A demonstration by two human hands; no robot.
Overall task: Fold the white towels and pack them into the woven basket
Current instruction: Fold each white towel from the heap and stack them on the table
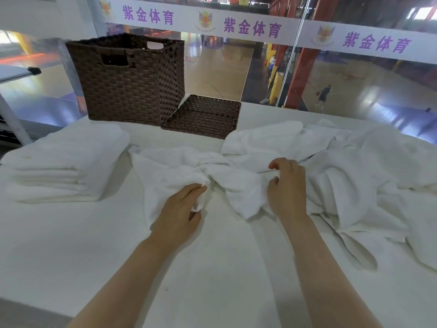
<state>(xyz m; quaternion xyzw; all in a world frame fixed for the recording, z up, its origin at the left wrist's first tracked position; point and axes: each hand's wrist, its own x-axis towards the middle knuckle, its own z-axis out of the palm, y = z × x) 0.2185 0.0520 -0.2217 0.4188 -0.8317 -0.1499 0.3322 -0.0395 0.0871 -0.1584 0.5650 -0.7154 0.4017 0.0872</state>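
Gripping a crumpled towel (189,176) in mid-table, we've got both hands in the cloth. Our left hand (179,209) has its fingers and thumb curled round a bunched fold at the near left of it; our right hand (287,185) pinches a raised edge at its right side, fingers bent, thumb tucked against the fabric.

It lies rumpled and twisted on the white table (212,268), its length running roughly left to right across us, between the two hands, with one corner trailing toward us. Just to the right, and touching it, sprawls a loose pile (354,166) of unfolded towels. On the left, a neat stack (63,166) sits already folded. At the far edge stands the basket (132,84), upright, open top, with its lid (203,117) lying flat beside it. We can't see inside from here.

How will this handle? Soft, limp terry, light, not slippery and nothing fragile about it. It won't hold any shape by itself, so it sags wherever we don't support it. Best bet, we reckon, is to hunt out two corners along one short edge, lift and shake it flat. Grabbing mid-cloth as we do now only drags the bunch along. Watch that pile, too: a neighbour could snag and come with it.
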